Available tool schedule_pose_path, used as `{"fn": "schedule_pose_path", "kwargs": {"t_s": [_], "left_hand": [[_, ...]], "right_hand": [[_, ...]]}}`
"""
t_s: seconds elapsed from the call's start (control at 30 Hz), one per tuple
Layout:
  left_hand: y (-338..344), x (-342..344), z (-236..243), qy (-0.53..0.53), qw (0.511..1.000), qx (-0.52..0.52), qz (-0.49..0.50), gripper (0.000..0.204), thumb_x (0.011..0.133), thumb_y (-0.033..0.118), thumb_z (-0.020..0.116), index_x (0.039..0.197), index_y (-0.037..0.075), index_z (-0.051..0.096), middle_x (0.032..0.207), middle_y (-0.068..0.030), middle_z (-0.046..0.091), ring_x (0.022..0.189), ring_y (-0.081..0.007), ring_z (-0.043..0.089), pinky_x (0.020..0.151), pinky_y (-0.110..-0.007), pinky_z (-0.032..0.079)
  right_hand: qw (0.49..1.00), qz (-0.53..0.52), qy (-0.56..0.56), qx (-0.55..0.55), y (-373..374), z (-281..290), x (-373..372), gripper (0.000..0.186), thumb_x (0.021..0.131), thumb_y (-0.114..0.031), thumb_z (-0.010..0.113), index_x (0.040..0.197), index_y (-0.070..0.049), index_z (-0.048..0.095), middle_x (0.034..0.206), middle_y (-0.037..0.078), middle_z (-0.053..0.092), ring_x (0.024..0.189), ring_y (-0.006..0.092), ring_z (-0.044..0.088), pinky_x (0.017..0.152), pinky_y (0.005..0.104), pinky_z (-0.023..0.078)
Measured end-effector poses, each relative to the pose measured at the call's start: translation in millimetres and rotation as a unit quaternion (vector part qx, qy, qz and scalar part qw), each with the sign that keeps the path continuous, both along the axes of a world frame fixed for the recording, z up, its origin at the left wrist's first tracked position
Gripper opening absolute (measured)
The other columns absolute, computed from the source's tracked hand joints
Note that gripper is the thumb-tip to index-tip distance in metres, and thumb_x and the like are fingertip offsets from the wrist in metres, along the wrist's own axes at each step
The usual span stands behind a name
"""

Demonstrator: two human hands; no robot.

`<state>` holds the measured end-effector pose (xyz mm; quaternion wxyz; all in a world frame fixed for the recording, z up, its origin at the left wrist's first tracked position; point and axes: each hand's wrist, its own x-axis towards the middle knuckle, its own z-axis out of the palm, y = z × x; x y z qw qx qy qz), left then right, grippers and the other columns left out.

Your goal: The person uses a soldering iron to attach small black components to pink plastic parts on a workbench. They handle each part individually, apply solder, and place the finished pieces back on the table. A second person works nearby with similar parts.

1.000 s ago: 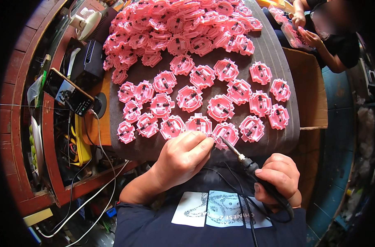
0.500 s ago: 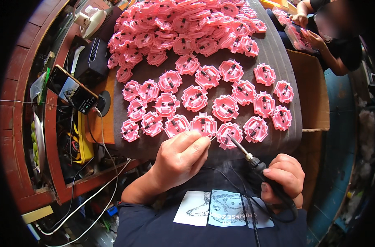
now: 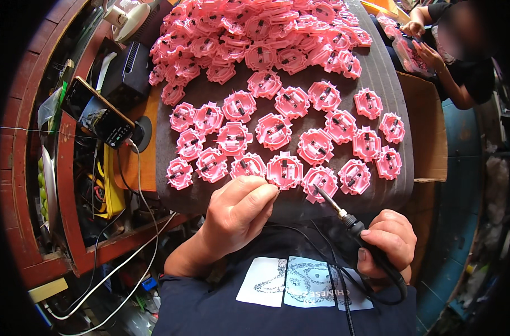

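Soldering iron (image 3: 354,225) in the right hand (image 3: 390,241): the fingers are closed around its black handle, while the metal shaft extends forward and leftward, clear of the grip. Its tip lies over a pink casing (image 3: 326,175) near the front of a dark grey worktop (image 3: 378,193); whether tip and casing touch cannot be told from this angle. That casing sits well beyond the right fingers, ahead and to their left.

The left hand (image 3: 238,210) is at the worktop's near edge, thumb and forefinger pinched together; anything between the fingertips is too small to make out. Just beyond them lies another pink casing (image 3: 284,169) with a black part inside, and the hand partly covers a third casing (image 3: 248,165) to its left.

More casings lie spread across the worktop, with a dense pink heap (image 3: 255,33) at the far end. A phone (image 3: 101,117) leans at the left, near a black box (image 3: 129,70). At upper right, a co-worker's hands (image 3: 430,56) are beside a clear bag (image 3: 403,53) of pink pieces.
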<state>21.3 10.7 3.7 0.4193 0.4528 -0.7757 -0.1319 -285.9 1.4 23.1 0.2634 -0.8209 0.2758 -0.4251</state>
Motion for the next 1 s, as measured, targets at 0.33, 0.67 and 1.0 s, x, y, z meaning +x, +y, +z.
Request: {"fn": "schedule_pose_path", "kwargs": {"t_s": [0.33,0.67,1.0], "left_hand": [[-0.4,-1.9,-1.2,0.0,1.0,0.003,-0.017,0.029,0.08,-0.01,0.081,0.106,0.0,0.075,0.09,-0.0112,0.068,0.074,-0.0245,0.068,0.065,-0.034,0.056],[-1.4,-0.7,-1.6,-0.005,1.0,-0.001,-0.016,0.03,0.079,-0.01,0.082,0.106,0.0,0.075,0.091,-0.0116,0.069,0.074,-0.0245,0.069,0.065,-0.034,0.056],[-2.8,0.3,-1.3,0.001,1.0,-0.012,0.009,0.031,0.078,-0.011,0.082,0.106,-0.001,0.075,0.091,-0.0122,0.069,0.076,-0.0255,0.07,0.067,-0.035,0.057]], "right_hand": [[1.0,-0.013,0.006,0.01,4.0,-1.2,-3.4,0.034,0.079,-0.012,0.081,0.11,-0.004,0.07,0.076,0.008,0.064,0.062,0.0252,0.061,0.058,0.0383,0.051],[1.0,-0.001,0.002,0.003,2.3,-2.7,-0.5,0.036,0.075,-0.01,0.079,0.109,-0.003,0.07,0.074,0.008,0.063,0.059,0.0245,0.06,0.055,0.0377,0.049],[1.0,-0.015,0.0,-0.005,4.3,2.0,-2.5,0.035,0.076,-0.01,0.079,0.109,-0.003,0.069,0.074,0.008,0.063,0.059,0.0243,0.059,0.055,0.0373,0.048]]}}
